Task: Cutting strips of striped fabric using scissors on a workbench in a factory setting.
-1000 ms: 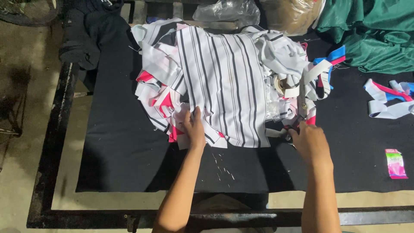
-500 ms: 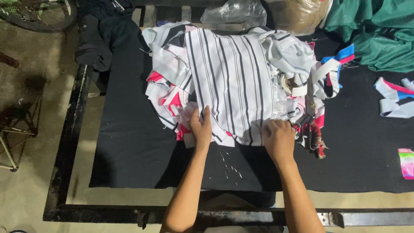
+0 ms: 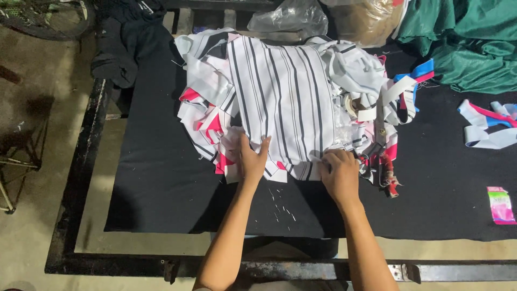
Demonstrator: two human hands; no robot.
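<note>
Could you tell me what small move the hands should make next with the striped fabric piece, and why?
Probably smooth the striped fabric piece flat toward its far edge. Both the left hand and right hand press its near edge, and it lies atop an uneven heap of scraps.

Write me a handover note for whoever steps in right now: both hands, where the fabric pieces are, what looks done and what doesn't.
Left hand: flat, fingers spread, pressing the near edge of the striped white panel.
Right hand: fingers curled on the panel's near right corner; whether it pinches the cloth cannot be told.
The panel lies flat on top of a heap of white, pink and striped fabric scraps on the black table cover.
Scissors lie right of the right hand, partly among scraps. Loose strips and a small pink packet lie far right; green cloth is at the back right.
Done: panel spread out on top. Left: the heap below is unsorted.
</note>
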